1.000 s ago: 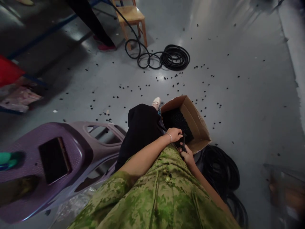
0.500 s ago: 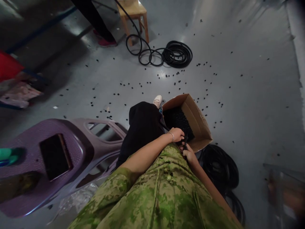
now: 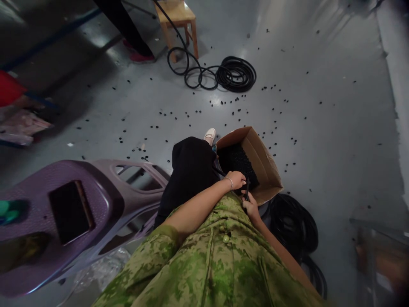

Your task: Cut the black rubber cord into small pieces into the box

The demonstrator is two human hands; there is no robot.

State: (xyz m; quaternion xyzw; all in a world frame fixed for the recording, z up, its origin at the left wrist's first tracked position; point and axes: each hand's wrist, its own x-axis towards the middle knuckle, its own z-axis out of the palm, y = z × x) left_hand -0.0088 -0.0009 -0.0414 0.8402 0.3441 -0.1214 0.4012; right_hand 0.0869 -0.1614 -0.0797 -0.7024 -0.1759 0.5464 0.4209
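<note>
Both my hands are close together over the near edge of an open cardboard box (image 3: 265,164). Inside the box lies a heap of small black pieces (image 3: 236,160). My left hand (image 3: 236,180), with a bracelet at the wrist, is closed. A black rubber hose (image 3: 219,171) runs over my dark trousers into it; the end between the fingers is too small to see clearly. My right hand (image 3: 251,206) is wrapped round a dark scissors-like tool (image 3: 247,186). Its blades point up beside my left fingertips.
Small black pieces are scattered over the grey floor. Hose coils (image 3: 239,74) lie ahead, near a wooden stool (image 3: 177,13); more coils (image 3: 294,226) lie right of me. At left a purple plastic chair (image 3: 105,187) carries a phone (image 3: 70,212). Another person's leg (image 3: 128,25) shows far left.
The tool in my right hand looks narrower and more upright than before. Both hands stay at the box's near edge. The whole view has shifted slightly.
</note>
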